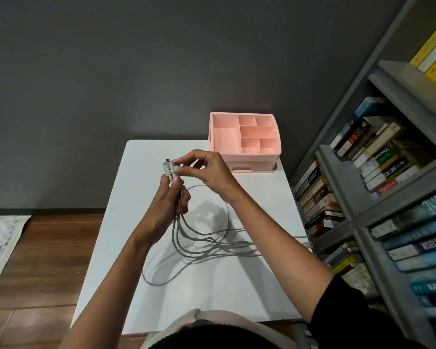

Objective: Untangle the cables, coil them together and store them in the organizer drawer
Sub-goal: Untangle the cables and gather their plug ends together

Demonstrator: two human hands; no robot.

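Head view: the left hand (173, 197) was curled round a bunch of grey cables (207, 239), holding them upright over the middle of the white table (237, 285). Their white plugs (168, 168) stuck out at 12 o'clock above its thumb. The right hand (210, 171) reached in from 3 o'clock and pinched one plug at the top of the bunch between thumb and fingertips.

Below the left hand the cables hung down to the table and lay in loose, crossing loops toward 5 o'clock. Several strands ran to the table's right edge at 3 o'clock.

At 1 o'clock from the hands, on the far right corner of the table, stood the pink organizer (244, 149), its top compartments open to view. Its drawer (242, 168) sat pushed in at the front.

A bookshelf (342, 172) of books filled the 3 o'clock side. A rug (0, 238) lay on the wooden floor at 9 o'clock.
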